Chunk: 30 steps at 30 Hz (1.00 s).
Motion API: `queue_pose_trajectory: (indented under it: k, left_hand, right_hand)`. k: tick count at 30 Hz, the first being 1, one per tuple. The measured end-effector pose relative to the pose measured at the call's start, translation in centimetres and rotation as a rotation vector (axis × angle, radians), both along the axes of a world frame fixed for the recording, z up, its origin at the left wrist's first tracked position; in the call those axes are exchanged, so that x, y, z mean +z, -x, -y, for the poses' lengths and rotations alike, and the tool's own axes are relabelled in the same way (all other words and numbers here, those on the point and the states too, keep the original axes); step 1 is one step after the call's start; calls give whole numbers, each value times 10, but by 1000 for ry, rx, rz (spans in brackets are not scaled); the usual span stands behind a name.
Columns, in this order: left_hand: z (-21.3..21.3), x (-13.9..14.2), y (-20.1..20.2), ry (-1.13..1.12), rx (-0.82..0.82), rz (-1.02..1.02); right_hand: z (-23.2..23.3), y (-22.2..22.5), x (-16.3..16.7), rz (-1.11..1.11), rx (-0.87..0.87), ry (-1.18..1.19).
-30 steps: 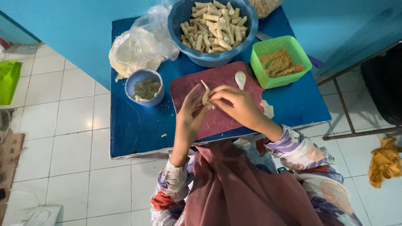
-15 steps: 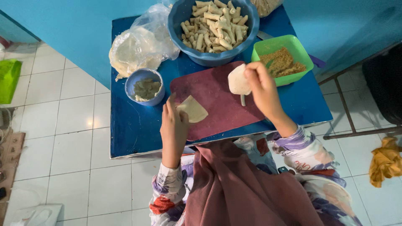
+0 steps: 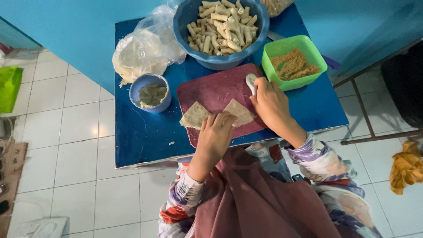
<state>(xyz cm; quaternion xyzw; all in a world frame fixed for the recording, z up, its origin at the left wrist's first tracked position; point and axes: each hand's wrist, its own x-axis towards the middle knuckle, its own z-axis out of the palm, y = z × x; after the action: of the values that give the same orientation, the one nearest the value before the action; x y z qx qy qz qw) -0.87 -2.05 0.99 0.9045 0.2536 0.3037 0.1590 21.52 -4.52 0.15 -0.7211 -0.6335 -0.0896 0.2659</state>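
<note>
A thin pale wrapper sheet point(image 3: 197, 115) lies spread on the maroon cutting board point(image 3: 216, 88). My left hand point(image 3: 217, 132) presses its fingertips on the middle of the sheet. My right hand point(image 3: 271, 102) is at the board's right edge, holding a white spoon point(image 3: 251, 81) whose bowl rests on the board. A green tub of brown filling point(image 3: 294, 61) stands just right of that hand. A big blue bowl of rolled-up pieces point(image 3: 222, 28) sits behind the board.
A small blue bowl of greyish paste point(image 3: 151, 92) stands left of the board. A clear plastic bag of wrappers point(image 3: 145, 46) lies at the back left. All rest on a small blue table point(image 3: 141, 136) over white floor tiles. A yellow cloth point(image 3: 407, 166) lies at right.
My left hand has laid the wrapper flat on the board and now presses it. My right hand came down from the green tub to the board's edge with the spoon.
</note>
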Motion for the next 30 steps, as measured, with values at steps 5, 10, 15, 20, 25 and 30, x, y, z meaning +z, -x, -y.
queue_pose_trajectory:
  k: [5, 10, 15, 20, 25, 30]
  left_hand:
    - [5, 0, -1, -37, 29, 19]
    - [6, -2, 1, -54, 25, 38]
    - [7, -1, -1, -35, 32, 40]
    - [8, 1, 1, 0, 31, 49]
    - [7, -1, 1, -27, 29, 46]
    - [8, -5, -3, -27, 55, 49]
  right_hand:
    - [-3, -14, -15, -216, 127, 12]
    - [-2, -18, -9, -380, 276, 93]
    - [12, -2, 2, -131, 392, 23]
    - [18, 0, 4, 58, 475, 20]
    - [15, 8, -8, 336, 336, -61]
    - [9, 0, -6, 596, 353, -94]
